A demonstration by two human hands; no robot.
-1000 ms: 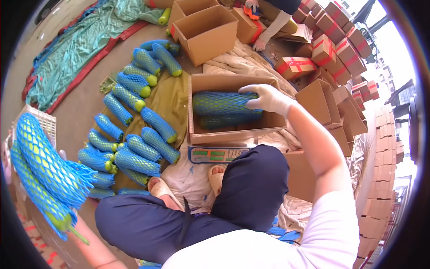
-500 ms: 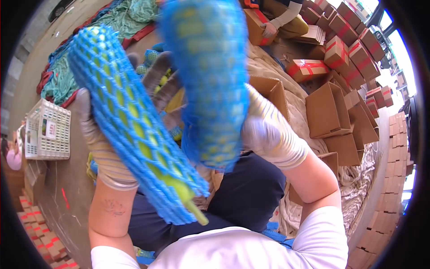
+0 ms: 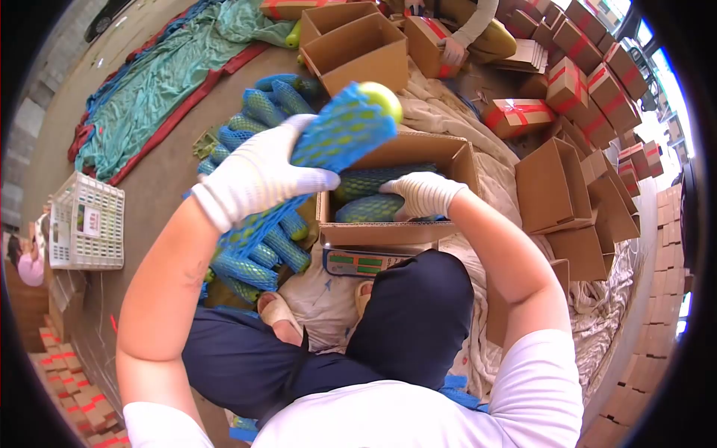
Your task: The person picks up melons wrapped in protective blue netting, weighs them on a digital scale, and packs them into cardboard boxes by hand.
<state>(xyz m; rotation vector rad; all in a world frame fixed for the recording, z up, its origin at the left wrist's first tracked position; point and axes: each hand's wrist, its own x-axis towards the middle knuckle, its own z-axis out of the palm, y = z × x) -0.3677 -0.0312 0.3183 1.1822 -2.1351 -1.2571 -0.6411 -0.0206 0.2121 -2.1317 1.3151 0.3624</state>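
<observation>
My left hand (image 3: 258, 168), in a striped white glove, is closed around a long green gourd (image 3: 347, 131) in a blue foam net. One rounded pale-green end sticks out of the net, raised above the near side of an open cardboard box (image 3: 454, 155). Inside the box lie netted gourds. My right hand (image 3: 424, 194), gloved too, reaches in with its fingers curled over the end of one of these gourds (image 3: 367, 210). Part of its grip is hidden. Beneath the box is a scale with a lit green display (image 3: 362, 261), in front of my knees.
More netted gourds (image 3: 278, 243) lie heaped left of the box. Open cartons (image 3: 357, 56) stand beyond, and others (image 3: 549, 187) to the right. A white plastic crate (image 3: 88, 224) sits at far left. Another person's hand (image 3: 452, 54) touches a taped box at the back.
Two netted gourds were held up close to the camera. Now my right hand is down in the box on one, and my left hand has moved forward with the other.
</observation>
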